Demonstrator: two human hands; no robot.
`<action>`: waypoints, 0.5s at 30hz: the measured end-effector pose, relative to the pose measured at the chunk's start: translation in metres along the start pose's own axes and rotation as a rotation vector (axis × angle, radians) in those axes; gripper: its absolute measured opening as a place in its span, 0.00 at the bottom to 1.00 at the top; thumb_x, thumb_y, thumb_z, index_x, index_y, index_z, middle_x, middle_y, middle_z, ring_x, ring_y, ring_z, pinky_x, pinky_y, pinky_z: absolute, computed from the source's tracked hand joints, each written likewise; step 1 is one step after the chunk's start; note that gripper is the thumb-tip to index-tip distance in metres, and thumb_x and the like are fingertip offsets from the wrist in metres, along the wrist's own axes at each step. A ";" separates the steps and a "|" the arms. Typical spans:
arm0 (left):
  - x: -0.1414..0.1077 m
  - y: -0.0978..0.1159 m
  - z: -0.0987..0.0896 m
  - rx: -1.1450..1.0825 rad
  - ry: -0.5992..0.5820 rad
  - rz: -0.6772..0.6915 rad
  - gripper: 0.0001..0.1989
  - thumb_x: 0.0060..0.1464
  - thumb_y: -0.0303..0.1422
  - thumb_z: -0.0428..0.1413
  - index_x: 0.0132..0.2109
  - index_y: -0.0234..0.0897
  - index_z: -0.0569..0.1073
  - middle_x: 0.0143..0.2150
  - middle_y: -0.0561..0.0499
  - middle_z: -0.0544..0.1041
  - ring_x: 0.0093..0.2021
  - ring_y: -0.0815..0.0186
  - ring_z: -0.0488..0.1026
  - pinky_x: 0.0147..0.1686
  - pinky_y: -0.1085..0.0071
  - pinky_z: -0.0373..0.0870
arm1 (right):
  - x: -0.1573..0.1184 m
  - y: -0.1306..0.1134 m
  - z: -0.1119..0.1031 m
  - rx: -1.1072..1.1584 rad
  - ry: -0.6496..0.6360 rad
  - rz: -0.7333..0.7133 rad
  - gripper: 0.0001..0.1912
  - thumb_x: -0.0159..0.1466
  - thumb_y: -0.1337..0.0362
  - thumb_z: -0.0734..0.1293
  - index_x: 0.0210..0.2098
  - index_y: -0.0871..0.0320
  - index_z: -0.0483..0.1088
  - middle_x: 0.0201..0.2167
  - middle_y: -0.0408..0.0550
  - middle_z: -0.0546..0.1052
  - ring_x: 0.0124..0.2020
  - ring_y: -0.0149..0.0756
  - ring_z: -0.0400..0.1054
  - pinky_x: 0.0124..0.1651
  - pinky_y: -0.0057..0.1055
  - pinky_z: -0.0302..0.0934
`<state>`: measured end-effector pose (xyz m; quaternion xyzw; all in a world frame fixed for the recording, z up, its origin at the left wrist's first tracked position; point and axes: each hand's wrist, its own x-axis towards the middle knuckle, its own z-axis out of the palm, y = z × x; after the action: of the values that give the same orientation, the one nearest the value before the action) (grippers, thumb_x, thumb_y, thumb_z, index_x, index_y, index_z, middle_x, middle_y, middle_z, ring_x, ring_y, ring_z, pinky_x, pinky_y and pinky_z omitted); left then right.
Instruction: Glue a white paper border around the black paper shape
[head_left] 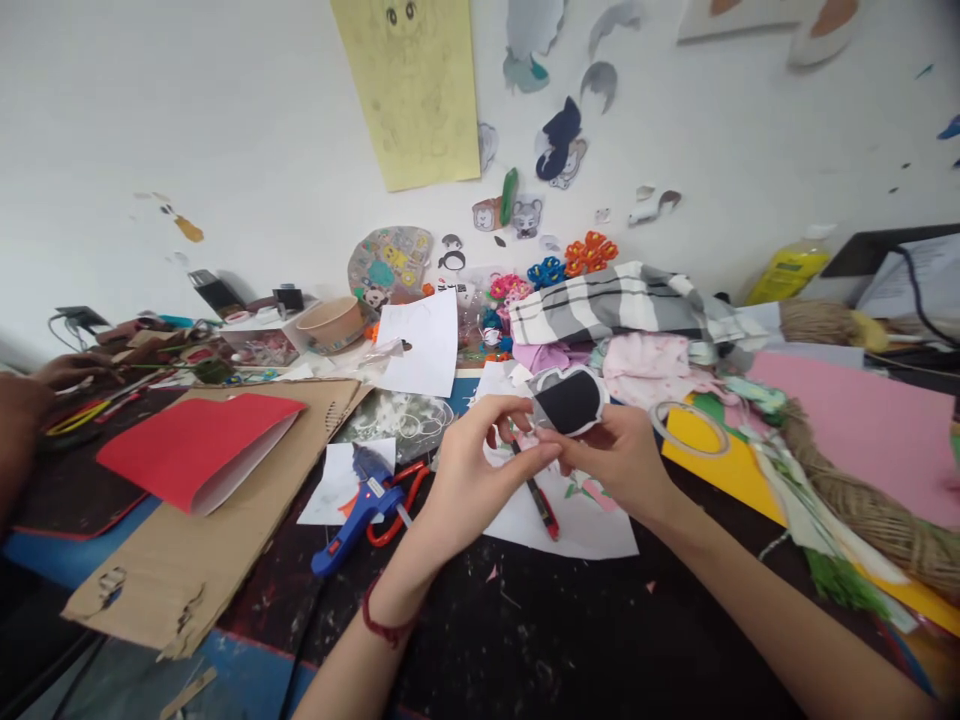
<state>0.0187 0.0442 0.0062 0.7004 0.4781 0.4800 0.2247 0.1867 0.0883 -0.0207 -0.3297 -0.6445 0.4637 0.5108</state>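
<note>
Right, starting big with the wall (247, 120), hung with a yellow drawing (420, 110) and dotted with paper figures. Down next to the black mat (615, 620), speckled with paint beneath both forearms. Across to the left for the cardboard (247, 540), lying at a slant, with a folded red card (199, 440) resting on top. Over on the far right, catching the pink sheet (862, 420) just above a bundle of twine (855, 480). Back along the wall for the checked cloth (622, 305), heaped in loose folds. Into the middle now, onto white paper (592, 530) spread on the mat, directly below the hands.

And so to the left hand (476, 465), with fingers curled and thumb stretched across to the other thumb; cannot tell whether pinching anything. Opposite, on the right hand (622, 460), with fingers closed around the black cutout (570, 400), held up above the paper, grey and white at the rim. Away at the left edge, spotting another person's hand (71, 372). Near the left forearm, finding a blue glue gun (352, 530), just beside red-handled scissors (386, 535). By the right wrist, a look at the tape roll (690, 430). Under the left thumb, slanting across the paper, on to a pen (546, 512). Last and littlest, down to a pink scrap (651, 587) on the mat.
</note>
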 end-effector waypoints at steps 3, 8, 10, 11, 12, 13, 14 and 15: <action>0.002 -0.004 -0.004 -0.192 -0.051 -0.072 0.09 0.55 0.34 0.63 0.42 0.37 0.76 0.35 0.51 0.75 0.34 0.67 0.67 0.36 0.69 0.64 | 0.001 -0.004 -0.001 0.043 -0.013 -0.006 0.10 0.51 0.60 0.77 0.24 0.59 0.75 0.17 0.41 0.73 0.16 0.29 0.65 0.18 0.27 0.61; 0.000 -0.009 -0.007 -0.281 -0.063 -0.111 0.08 0.55 0.35 0.64 0.41 0.37 0.77 0.33 0.52 0.74 0.32 0.68 0.65 0.35 0.68 0.63 | -0.001 -0.006 -0.001 0.035 -0.042 0.007 0.08 0.53 0.63 0.75 0.23 0.58 0.74 0.16 0.40 0.72 0.17 0.28 0.65 0.18 0.26 0.61; 0.000 -0.009 -0.005 -0.261 -0.047 -0.113 0.08 0.54 0.34 0.64 0.39 0.37 0.77 0.32 0.52 0.73 0.32 0.68 0.64 0.35 0.68 0.62 | -0.002 -0.005 -0.001 0.027 -0.056 0.007 0.06 0.53 0.63 0.75 0.25 0.58 0.75 0.17 0.40 0.73 0.17 0.29 0.66 0.19 0.26 0.62; 0.001 -0.010 -0.004 -0.255 -0.041 -0.117 0.07 0.54 0.34 0.64 0.38 0.37 0.77 0.31 0.52 0.72 0.32 0.68 0.64 0.35 0.68 0.62 | -0.002 -0.004 -0.001 0.025 -0.063 0.001 0.06 0.53 0.63 0.75 0.26 0.58 0.76 0.18 0.40 0.73 0.18 0.29 0.66 0.19 0.26 0.62; 0.001 -0.011 -0.003 -0.256 -0.036 -0.123 0.06 0.54 0.33 0.64 0.37 0.37 0.76 0.31 0.53 0.72 0.32 0.68 0.64 0.35 0.68 0.61 | -0.002 -0.003 -0.001 0.021 -0.066 -0.007 0.05 0.54 0.63 0.74 0.26 0.57 0.76 0.18 0.41 0.74 0.18 0.29 0.66 0.19 0.26 0.63; 0.001 -0.011 -0.003 -0.265 -0.034 -0.130 0.06 0.54 0.33 0.64 0.36 0.37 0.76 0.30 0.53 0.71 0.31 0.68 0.63 0.34 0.68 0.61 | -0.002 -0.002 -0.001 0.012 -0.066 -0.015 0.05 0.54 0.63 0.74 0.26 0.57 0.76 0.19 0.41 0.74 0.19 0.29 0.66 0.20 0.26 0.63; 0.002 -0.013 -0.002 -0.278 -0.031 -0.137 0.06 0.55 0.33 0.63 0.35 0.37 0.76 0.29 0.53 0.70 0.31 0.68 0.63 0.34 0.69 0.61 | -0.003 -0.001 -0.001 -0.001 -0.064 -0.022 0.05 0.55 0.63 0.74 0.27 0.57 0.76 0.19 0.41 0.75 0.19 0.29 0.66 0.20 0.26 0.63; 0.002 -0.014 -0.002 -0.291 -0.028 -0.143 0.06 0.55 0.34 0.63 0.35 0.37 0.75 0.29 0.53 0.70 0.31 0.68 0.62 0.34 0.69 0.61 | -0.003 0.000 0.000 -0.015 -0.060 -0.029 0.05 0.55 0.62 0.74 0.27 0.58 0.77 0.20 0.42 0.75 0.20 0.29 0.67 0.20 0.25 0.63</action>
<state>0.0107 0.0516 -0.0026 0.6314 0.4489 0.5171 0.3638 0.1879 0.0859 -0.0212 -0.3102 -0.6675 0.4611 0.4956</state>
